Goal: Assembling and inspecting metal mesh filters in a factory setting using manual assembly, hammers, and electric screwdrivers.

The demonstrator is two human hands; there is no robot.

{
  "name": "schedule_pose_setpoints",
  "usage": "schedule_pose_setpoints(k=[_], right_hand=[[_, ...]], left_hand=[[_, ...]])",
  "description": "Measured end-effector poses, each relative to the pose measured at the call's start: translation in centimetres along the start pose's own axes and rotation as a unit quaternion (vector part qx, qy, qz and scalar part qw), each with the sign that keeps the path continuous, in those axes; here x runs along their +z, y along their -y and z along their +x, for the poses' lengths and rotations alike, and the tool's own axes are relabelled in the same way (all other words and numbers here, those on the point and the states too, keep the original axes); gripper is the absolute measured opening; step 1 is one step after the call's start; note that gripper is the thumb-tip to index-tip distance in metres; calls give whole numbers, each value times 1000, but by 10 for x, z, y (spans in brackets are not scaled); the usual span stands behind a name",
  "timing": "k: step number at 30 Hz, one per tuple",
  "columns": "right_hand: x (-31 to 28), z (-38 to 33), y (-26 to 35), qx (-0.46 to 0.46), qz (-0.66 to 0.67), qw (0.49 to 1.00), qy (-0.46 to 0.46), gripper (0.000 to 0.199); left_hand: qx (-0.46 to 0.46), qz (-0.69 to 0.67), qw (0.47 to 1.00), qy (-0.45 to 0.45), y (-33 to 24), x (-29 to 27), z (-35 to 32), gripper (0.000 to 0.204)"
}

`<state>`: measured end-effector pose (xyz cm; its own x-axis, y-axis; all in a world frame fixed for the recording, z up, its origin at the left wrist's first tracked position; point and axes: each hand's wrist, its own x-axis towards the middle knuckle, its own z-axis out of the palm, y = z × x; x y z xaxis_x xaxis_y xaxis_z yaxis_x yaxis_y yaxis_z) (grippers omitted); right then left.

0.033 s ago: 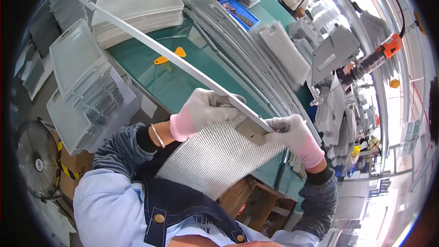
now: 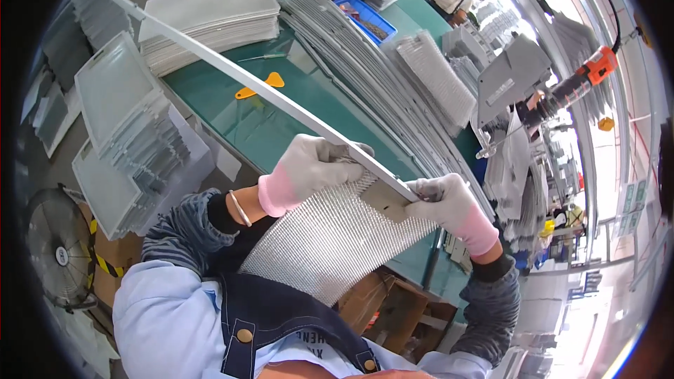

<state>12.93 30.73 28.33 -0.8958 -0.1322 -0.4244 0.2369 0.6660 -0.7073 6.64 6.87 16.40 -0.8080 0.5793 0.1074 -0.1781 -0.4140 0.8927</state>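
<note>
Two gloved hands, left hand (image 2: 309,168) and right hand (image 2: 449,203), one mesh panel (image 2: 330,238)

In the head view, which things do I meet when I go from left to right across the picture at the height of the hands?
Fan → stacked grey trays → left hand → mesh panel → right hand → hanging orange power tool.

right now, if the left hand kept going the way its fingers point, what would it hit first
Likely the long metal strip: the left hand already curls over it above the mesh panel. Beyond lies the green table; depth is unclear.
</note>
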Motion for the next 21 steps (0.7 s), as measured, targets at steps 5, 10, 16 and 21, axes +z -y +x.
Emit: schedule_pose_setpoints(k=[5,10,16,21], right_hand=[[8,-10,7,-22,-71,997,-4,39],[4,-27,-10,-115,-98,988,-13,36],[-10,-39,-12,-20,-43,999,6,35],[-6,-62,-10,-32,-33,999,11,52]], left_hand=[[20,-49,998,-18,-2,3,-4,42],[-10,-105,994,39,-15,1,-5,47],[36,-89,995,17,-13,1,-11,42],[-25,-79,996,-41,-23,5,-15,38]])
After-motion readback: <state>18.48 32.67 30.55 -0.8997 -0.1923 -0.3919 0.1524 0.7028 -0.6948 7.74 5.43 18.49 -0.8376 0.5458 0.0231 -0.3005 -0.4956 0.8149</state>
